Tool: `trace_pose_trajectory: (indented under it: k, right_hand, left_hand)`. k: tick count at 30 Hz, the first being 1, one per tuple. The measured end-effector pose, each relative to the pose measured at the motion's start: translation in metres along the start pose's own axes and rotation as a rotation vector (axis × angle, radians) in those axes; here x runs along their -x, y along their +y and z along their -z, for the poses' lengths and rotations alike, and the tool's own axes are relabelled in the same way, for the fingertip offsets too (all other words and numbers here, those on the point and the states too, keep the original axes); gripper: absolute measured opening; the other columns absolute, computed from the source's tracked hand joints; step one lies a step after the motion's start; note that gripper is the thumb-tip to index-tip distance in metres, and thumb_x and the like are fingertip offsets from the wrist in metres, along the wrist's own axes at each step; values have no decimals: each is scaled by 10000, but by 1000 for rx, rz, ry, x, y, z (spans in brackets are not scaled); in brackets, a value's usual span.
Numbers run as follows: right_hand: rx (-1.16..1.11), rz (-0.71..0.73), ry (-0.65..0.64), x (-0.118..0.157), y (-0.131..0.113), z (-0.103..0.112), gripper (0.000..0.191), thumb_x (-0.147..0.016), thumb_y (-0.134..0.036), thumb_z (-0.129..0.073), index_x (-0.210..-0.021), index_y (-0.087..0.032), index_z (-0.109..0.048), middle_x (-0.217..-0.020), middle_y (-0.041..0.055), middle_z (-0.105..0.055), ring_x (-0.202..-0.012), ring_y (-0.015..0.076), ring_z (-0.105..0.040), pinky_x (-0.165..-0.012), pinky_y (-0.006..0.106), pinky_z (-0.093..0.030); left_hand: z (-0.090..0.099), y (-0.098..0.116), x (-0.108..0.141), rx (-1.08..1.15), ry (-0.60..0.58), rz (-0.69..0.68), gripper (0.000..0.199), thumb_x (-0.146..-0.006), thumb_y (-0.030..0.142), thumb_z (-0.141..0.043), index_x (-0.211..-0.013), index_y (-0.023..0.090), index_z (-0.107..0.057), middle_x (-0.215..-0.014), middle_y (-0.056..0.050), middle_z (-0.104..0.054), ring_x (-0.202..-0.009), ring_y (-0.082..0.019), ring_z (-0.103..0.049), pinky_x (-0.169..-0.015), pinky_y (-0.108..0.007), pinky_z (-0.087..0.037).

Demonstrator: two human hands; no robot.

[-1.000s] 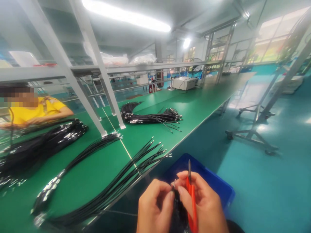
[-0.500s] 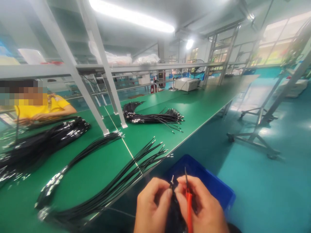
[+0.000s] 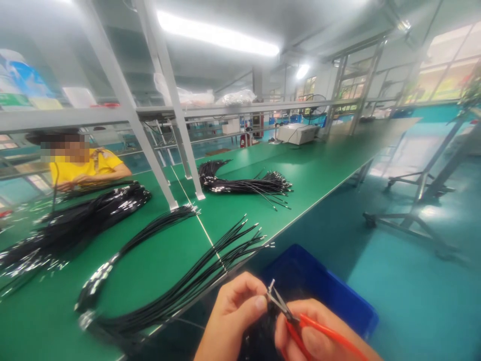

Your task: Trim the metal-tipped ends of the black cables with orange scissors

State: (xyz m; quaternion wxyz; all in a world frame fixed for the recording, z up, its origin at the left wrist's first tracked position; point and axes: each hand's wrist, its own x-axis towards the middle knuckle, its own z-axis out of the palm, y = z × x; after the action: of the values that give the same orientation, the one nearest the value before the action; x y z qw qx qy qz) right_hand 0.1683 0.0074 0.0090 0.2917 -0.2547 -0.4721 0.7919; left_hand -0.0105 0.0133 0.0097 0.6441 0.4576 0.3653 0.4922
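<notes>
Scissors [image 3: 293, 318] with red handles are gripped in the right hand [image 3: 316, 342], blades parted at a small bright tip [image 3: 272, 284] jutting from the pinched left hand [image 3: 237, 312]. Beyond them, a blue bin [image 3: 347, 295] sits below the near edge of the tabletop [image 3: 150, 265]. Black cables [image 3: 176, 295] curve along that edge; another bundle [image 3: 246, 187] lies farther back.

No lettering can be read. Markings on the blue-and-white container [image 3: 29, 77], at the left end of the grey metal shelf [image 3: 67, 118], and on the small dark-red object [image 3: 245, 140] beyond the green counter's [image 3: 326, 158] far edge are illegible.
</notes>
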Motion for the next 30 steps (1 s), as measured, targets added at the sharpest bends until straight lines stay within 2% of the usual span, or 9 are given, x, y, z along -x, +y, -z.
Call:
trace_pose_trajectory:
  k: [5, 9, 12, 17, 24, 27, 30]
  right_hand:
    - [-28, 74, 141, -3, -9, -7, 626, -572, -650, -753, -935, -149, -657, -628, 18, -563, -478, 105, -458, -443, 209, -368]
    - [-46, 144, 253, -6, -11, -14, 593, -555, -585, -792, -949, -163, -655, -644, 19, -583, -492, 119, -489, -455, 220, -394]
    - [-57, 190, 338, -8, -8, -17, 568, -542, -536, -812, -949, -173, -652, -653, 19, -594, -500, 129, -508, -459, 227, -408]
    - [-71, 259, 479, -9, -4, -20, 533, -520, -457, -830, -944, -191, -647, -666, 15, -608, -513, 145, -533, -462, 239, -429]
    - [-101, 326, 706, -5, 6, -25, 424, -525, -329, -827, -889, -211, -645, -680, 7, -628, -515, 149, -540, -460, 240, -429]
    - [-135, 338, 804, -4, 8, -30, 338, -553, -272, -816, -840, -219, -645, -694, -4, -645, -529, 121, -530, -489, 203, -411]
    - [-188, 370, 841, -6, 7, -33, 324, -573, -288, -815, -838, -216, -645, -702, -10, -648, -552, 107, -524, -526, 187, -413]
  left_hand:
    - [-2, 0, -2, 8, -7, -12, 211, -697, 346, -756, -666, 161, -659, -639, 17, -582, -618, -105, -458, -590, -189, -367]
    - [-1, -3, -2, -23, 35, -48, 230, -686, 360, -765, -647, 163, -653, -618, 29, -563, -612, -99, -459, -602, -186, -366]
    - [3, -8, -3, -25, 41, -37, 238, -670, 378, -778, -666, 172, -657, -601, 40, -536, -575, -89, -428, -553, -181, -340]
    - [4, -11, -5, -89, 52, -35, 189, -660, 339, -778, -687, 167, -704, -657, 7, -610, -604, -108, -485, -583, -202, -372]
    - [-13, -7, 2, -452, 172, -262, 52, -715, 184, -669, -669, 185, -644, -626, 34, -561, -592, -116, -506, -581, -207, -388]
    - [-18, -8, 4, -582, 165, -353, 72, -738, 153, -631, -684, 200, -623, -647, 32, -578, -602, -122, -528, -575, -203, -408]
    - [-23, -13, 3, -686, 194, -471, 116, -760, 135, -608, -673, 211, -607, -648, 36, -565, -596, -118, -521, -564, -198, -408]
